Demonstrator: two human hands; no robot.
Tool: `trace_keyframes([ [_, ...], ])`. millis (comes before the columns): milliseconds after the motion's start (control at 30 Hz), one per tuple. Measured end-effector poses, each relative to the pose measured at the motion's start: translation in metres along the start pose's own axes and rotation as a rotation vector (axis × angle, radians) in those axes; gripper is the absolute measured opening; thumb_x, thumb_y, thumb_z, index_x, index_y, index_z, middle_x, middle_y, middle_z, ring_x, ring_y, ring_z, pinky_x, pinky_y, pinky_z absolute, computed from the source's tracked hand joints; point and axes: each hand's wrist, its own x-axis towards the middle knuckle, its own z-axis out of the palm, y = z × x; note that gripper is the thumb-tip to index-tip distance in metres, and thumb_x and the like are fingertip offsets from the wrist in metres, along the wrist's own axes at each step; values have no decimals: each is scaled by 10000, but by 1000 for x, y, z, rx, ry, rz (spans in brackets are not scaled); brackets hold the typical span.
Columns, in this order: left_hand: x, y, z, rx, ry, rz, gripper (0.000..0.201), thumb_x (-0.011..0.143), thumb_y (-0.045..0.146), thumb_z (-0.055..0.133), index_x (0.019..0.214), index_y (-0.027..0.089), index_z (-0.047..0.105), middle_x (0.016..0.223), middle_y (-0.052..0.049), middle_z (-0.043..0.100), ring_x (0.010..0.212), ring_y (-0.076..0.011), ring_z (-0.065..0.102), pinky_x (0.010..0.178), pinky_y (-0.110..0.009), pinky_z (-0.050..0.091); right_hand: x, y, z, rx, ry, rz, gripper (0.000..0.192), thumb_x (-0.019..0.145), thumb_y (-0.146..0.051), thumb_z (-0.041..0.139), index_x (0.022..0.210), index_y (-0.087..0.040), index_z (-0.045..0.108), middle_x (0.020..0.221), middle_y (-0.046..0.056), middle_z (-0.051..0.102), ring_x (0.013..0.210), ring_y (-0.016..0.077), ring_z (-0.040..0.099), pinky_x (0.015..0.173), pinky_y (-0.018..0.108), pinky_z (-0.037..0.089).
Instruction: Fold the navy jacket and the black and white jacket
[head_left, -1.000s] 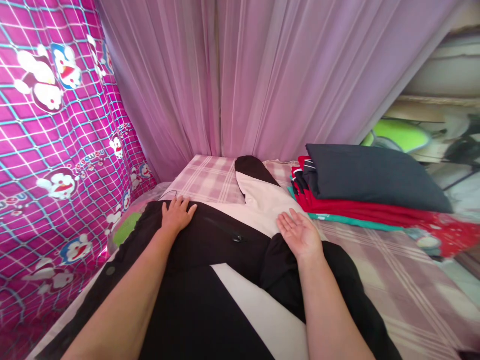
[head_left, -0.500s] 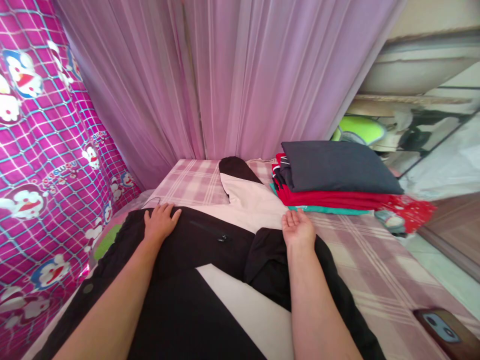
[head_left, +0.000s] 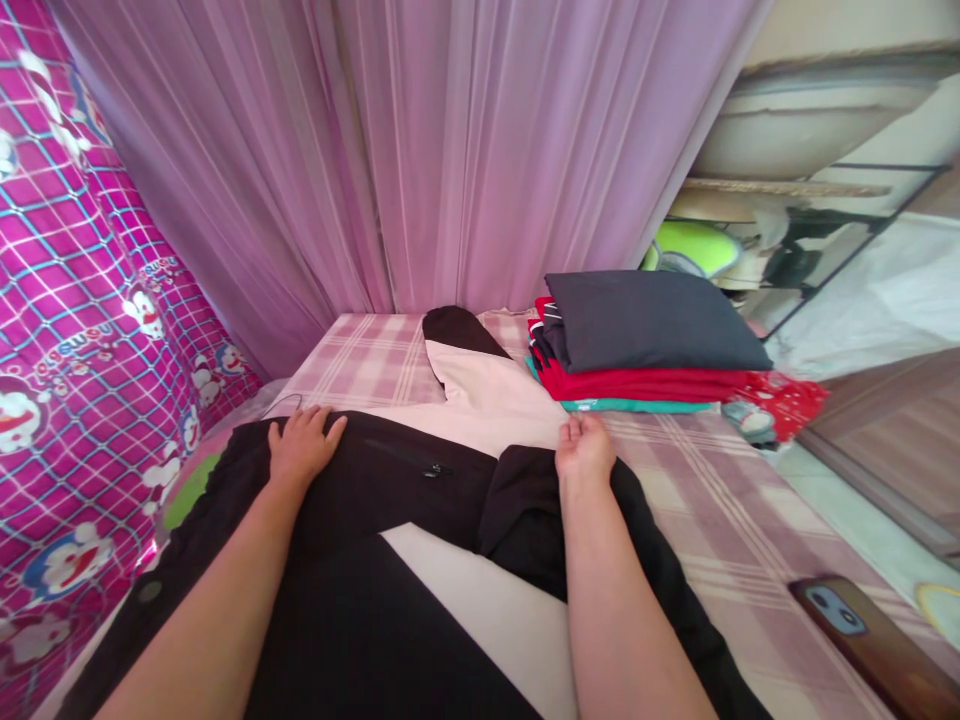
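While the black-and-white jacket (head_left: 420, 500) lies spread on the plaid bed (head_left: 720, 480), the left hand (head_left: 301, 447) presses flat on it, fingers open; the right hand (head_left: 583, 448) pinches its edge, near the folded clothes stack (head_left: 645, 345).

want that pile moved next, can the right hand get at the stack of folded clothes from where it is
Probably yes: the right hand rests on the jacket just short of the stack of folded clothes, with only bare bedsheet between them.

Curtain: sheer purple drape (head_left: 420, 150) behind the bed
Left wall: magenta cartoon-print cloth (head_left: 67, 330)
Bed: pink plaid sheet (head_left: 720, 500)
Light: daylight
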Motion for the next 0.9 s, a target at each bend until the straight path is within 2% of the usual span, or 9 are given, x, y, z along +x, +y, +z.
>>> trace_keyframes([
  [67,0,0,0,2,-9,-4,565,946,512,339,1387,224,541,1499,-111,488,1422,-328,362,1166,-644,185,-3,-2,-1,15,-17,-31,226,703,-117,532,893,-235,560,795,-69,615,759,68,629,671,170,508],
  [133,0,0,1,4,-10,-4,572,946,517,333,1391,220,535,1505,-111,480,1425,-324,357,1168,-642,184,-8,-2,-1,-4,-141,-9,218,700,-157,576,902,-236,585,826,-45,653,773,94,648,689,211,534],
  [233,0,0,1,6,-3,-3,566,946,520,331,1385,230,540,1503,-111,483,1420,-322,365,1166,-642,184,-12,2,-1,-118,-315,171,152,710,-231,614,860,-219,591,843,15,682,790,147,668,678,275,556],
  [300,0,0,0,1,-8,-3,553,947,517,332,1379,247,545,1502,-110,485,1420,-321,367,1163,-641,189,-9,4,-1,-160,-231,208,131,720,-227,585,850,-221,567,817,3,666,779,148,660,659,278,547],
  [433,0,0,-1,-7,-3,4,536,942,504,342,1370,263,556,1494,-106,495,1417,-326,373,1160,-642,197,1,3,-4,-105,-19,-16,249,680,-159,550,912,-249,542,770,-88,602,755,90,615,660,208,494],
  [633,-1,1,-2,-5,-12,-10,545,942,510,339,1373,254,553,1496,-110,491,1418,-334,369,1162,-634,198,-6,0,-2,-51,-72,11,236,669,-154,555,889,-232,588,834,-46,664,790,94,656,678,208,509],
  [733,-6,5,-3,22,56,-3,552,939,481,361,1397,225,530,1509,-140,466,1423,-349,356,1161,-635,189,-14,-2,0,-43,-100,75,204,676,-152,570,864,-222,607,832,-30,688,762,92,670,660,202,514],
  [833,-10,19,-7,68,197,108,510,936,365,375,1402,223,529,1509,-132,468,1429,-330,347,1186,-598,132,-15,-2,0,-21,-85,96,211,675,-138,559,860,-221,616,820,-36,695,748,79,672,652,187,512],
  [900,-8,36,-12,83,214,200,483,926,305,380,1369,247,564,1464,-102,528,1398,-310,396,1196,-572,113,-13,-1,0,-24,-94,96,213,667,-143,560,856,-222,616,823,-33,703,758,83,676,655,192,514],
])
